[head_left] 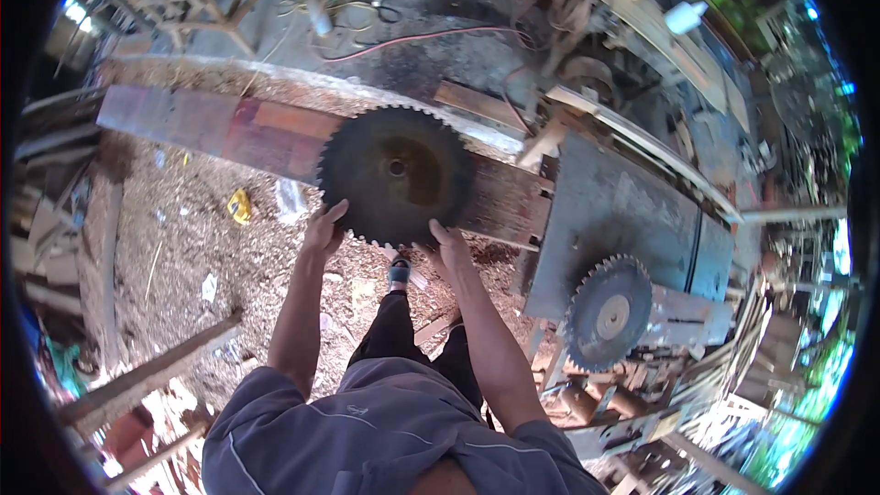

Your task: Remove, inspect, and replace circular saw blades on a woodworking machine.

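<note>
Above chip-strewn ground [188, 238], hands [323, 231] hold a saw blade [378, 194] (dark).

Beyond the grip, the saw blade [397, 185] is covering part of the long board [206, 133]. Beneath its near rim, fingers of the left hand [323, 232] and right hand [447, 244] are lying partly out of sight (the thumbs are showing on top). Left of the grip, a yellow thing [239, 206] is looking too blurred to identify; farther out, stacked timber [57, 243] is running off into the black border. Well right, greenery [807, 435] is blurring.
</note>
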A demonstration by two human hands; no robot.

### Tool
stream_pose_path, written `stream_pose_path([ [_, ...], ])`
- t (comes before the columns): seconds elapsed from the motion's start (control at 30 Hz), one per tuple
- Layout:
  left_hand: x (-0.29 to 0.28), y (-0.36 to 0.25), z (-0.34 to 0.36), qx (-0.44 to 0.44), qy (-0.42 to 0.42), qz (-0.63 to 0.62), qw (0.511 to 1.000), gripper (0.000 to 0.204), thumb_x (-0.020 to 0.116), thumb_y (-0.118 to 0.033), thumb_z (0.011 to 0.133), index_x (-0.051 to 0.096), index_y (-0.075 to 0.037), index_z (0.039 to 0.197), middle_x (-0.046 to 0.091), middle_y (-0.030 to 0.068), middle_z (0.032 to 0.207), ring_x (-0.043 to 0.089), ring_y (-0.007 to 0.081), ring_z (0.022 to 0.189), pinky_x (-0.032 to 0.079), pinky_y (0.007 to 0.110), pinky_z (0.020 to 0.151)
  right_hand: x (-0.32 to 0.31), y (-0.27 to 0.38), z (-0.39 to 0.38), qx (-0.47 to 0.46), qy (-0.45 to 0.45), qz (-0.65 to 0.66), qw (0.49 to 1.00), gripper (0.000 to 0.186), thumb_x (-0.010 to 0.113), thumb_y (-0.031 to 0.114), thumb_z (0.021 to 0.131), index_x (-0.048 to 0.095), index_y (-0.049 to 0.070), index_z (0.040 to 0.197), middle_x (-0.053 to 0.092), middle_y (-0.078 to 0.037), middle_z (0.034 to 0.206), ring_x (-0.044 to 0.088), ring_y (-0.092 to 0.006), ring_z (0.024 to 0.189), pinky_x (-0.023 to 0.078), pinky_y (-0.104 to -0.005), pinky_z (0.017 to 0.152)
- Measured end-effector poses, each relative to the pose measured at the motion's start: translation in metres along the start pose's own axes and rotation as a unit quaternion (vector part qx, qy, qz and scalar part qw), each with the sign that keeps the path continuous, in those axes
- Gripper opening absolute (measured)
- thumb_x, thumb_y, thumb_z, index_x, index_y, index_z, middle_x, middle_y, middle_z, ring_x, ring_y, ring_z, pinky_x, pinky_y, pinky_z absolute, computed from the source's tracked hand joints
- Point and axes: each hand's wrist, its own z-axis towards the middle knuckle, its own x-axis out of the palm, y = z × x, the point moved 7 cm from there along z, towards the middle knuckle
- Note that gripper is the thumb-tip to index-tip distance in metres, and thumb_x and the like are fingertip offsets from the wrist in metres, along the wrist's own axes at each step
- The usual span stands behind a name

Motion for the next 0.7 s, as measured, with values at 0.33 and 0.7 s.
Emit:
stream_pose_path([
  [0.33, 0.113, -0.006, -0.094, 0.018, 0.175, -0.071, 0.982, 0.028, 0.057, 0.001, 0.091, 0.06, -0.002, 0.119, 0.065, 0.0077, 0.115, 0.063, 0.019, 0.106, 0.051, 0.034, 0.095, -0.042, 0.05, -0.111, -0.157, 0.003, 0.077, 0.985, 0.03, 0.06, 0.014, 0.095, 0.055, 0.009, 0.124, 0.062, -0.006, 0.118, 0.062, -0.0185, 0.106, 0.057, -0.0333, 0.085],
  [0.7, 0.352, 0.051, -0.25, 0.101, 0.393, 0.138, 0.903, 0.009, 0.068, -0.012, 0.089, 0.063, -0.008, 0.083, 0.058, -0.0048, 0.077, 0.055, 0.0069, 0.071, 0.044, 0.024, 0.065, -0.167, 0.062, -0.313, -0.355, -0.103, 0.286, 0.884, 0.024, 0.065, 0.033, 0.092, 0.062, 0.018, 0.11, 0.066, 0.005, 0.103, 0.065, -0.012, 0.087, 0.053, -0.0271, 0.065],
])
